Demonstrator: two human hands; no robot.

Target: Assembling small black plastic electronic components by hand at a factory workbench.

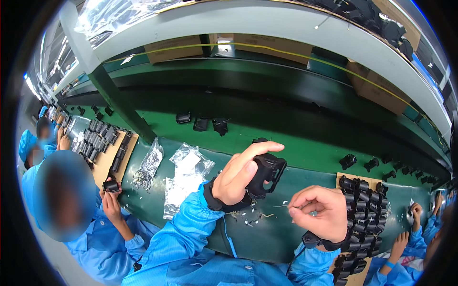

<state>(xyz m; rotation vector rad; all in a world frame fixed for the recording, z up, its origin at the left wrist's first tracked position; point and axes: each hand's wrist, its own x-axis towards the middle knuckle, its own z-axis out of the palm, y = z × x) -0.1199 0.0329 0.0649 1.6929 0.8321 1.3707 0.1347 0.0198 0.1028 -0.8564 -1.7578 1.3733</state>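
Note:
My left hand [234, 180] holds a black plastic housing [270, 172] with an open frame-like side. Its index finger stretches over the top of the part, and the palm hides some of the grip. Right of it, my right hand [320, 213] is closed in a pinch on a thin wire [280, 206], whose free end points toward the housing. Small white scraps and short wire bits [255, 217] lie on the green table beneath and between my hands.
On the right, a cardboard sheet [339, 177] bears rows of black housings. Clear plastic bags [191, 162] lie left of my hands. Several black parts [201, 125] sit on the green conveyor belt [253, 136] ahead. A co-worker's hand [112, 206] is at left; a shelf beam [229, 24] spans above.

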